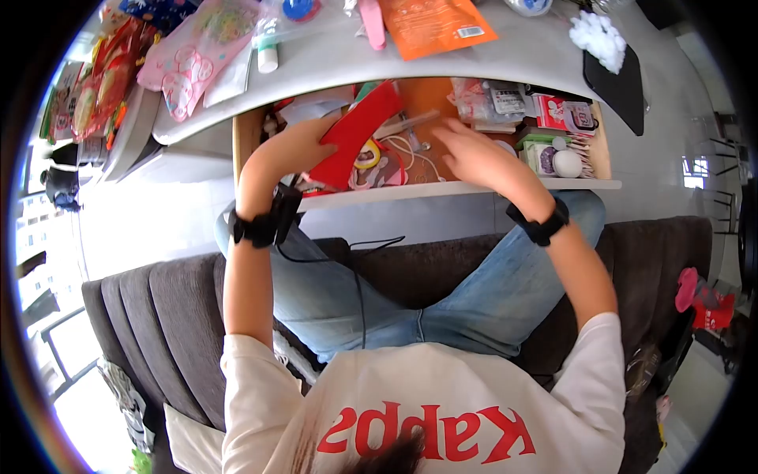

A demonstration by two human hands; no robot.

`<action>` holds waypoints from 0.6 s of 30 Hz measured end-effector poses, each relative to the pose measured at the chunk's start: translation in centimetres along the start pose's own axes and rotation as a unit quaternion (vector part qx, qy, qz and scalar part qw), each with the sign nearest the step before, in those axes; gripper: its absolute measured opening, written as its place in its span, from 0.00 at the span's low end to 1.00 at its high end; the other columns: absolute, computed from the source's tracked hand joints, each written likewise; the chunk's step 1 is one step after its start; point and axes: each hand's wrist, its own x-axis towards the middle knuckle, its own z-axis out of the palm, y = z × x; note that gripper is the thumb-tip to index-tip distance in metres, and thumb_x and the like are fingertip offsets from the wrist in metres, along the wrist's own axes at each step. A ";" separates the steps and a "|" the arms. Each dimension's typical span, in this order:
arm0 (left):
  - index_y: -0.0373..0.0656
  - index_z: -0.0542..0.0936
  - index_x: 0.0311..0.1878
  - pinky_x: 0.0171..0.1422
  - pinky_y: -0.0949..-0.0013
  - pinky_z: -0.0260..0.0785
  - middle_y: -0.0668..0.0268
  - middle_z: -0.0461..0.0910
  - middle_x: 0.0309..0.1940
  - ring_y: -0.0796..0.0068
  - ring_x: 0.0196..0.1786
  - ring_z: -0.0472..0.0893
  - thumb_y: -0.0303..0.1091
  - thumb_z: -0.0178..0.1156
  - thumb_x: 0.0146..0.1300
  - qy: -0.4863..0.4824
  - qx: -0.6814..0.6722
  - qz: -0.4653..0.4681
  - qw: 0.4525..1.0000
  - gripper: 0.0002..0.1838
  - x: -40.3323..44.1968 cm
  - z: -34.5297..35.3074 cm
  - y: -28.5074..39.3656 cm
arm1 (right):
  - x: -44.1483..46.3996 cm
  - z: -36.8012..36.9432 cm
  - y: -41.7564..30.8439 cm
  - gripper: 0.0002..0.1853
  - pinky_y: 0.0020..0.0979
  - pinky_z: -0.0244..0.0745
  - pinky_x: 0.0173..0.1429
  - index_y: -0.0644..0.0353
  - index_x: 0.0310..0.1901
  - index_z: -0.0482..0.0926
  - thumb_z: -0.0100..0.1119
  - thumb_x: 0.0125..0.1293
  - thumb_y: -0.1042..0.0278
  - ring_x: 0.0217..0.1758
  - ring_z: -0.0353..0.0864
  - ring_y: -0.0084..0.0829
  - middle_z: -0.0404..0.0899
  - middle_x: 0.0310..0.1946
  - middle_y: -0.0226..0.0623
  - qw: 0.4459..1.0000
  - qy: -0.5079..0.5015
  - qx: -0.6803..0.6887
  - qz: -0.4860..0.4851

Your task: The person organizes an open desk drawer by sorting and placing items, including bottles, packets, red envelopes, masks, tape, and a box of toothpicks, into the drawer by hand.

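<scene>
My left hand (304, 144) is closed on a flat red paper envelope (361, 134), tilted over the left part of the open drawer (418, 192). My right hand (475, 155) reaches over the drawer's middle, fingers apart and slightly blurred, with nothing visible in them. Near its fingertips lies a pale, thin strip (408, 124). Below that are a white cable (418, 150) and a yellow roll of tape (367, 155). The envelope hides part of the drawer's left side.
On the drawer's right are plastic packets (474, 99), a red-and-white box (550, 113) and cotton swabs (586, 158). The desk (332, 59) above holds an orange pouch (438, 28), a small white tube (267, 57) and a pink bag (185, 71). A black cable (359, 292) hangs from my left wrist strap.
</scene>
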 end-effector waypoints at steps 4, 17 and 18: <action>0.37 0.71 0.54 0.49 0.62 0.67 0.49 0.78 0.40 0.54 0.45 0.77 0.29 0.53 0.59 0.001 0.068 -0.018 0.998 0.19 -2.0 -0.9 1.6 | 4.9 0.2 -0.5 0.23 0.41 0.70 0.54 0.65 0.57 0.66 0.50 0.56 0.76 0.52 0.73 0.49 0.66 0.56 0.53 0.988 -0.106 -0.110 0.022; 0.40 0.69 0.57 0.52 0.65 0.67 0.53 0.77 0.44 0.59 0.46 0.77 0.34 0.54 0.61 -0.046 -0.004 -0.027 0.999 0.21 -2.4 -2.8 -1.0 | 9.6 1.2 -0.8 0.17 0.39 0.76 0.37 0.70 0.30 0.78 0.54 0.60 0.59 0.30 0.82 0.39 0.80 0.24 0.46 0.933 -0.345 0.010 0.100; 0.40 0.69 0.57 0.52 0.66 0.67 0.53 0.77 0.44 0.60 0.46 0.77 0.34 0.54 0.61 -0.039 -0.019 -0.022 0.999 0.21 -2.9 -3.2 -1.6 | 9.6 0.6 -1.1 0.18 0.39 0.76 0.36 0.69 0.30 0.78 0.54 0.61 0.58 0.29 0.82 0.39 0.80 0.23 0.45 0.944 -0.300 0.047 0.125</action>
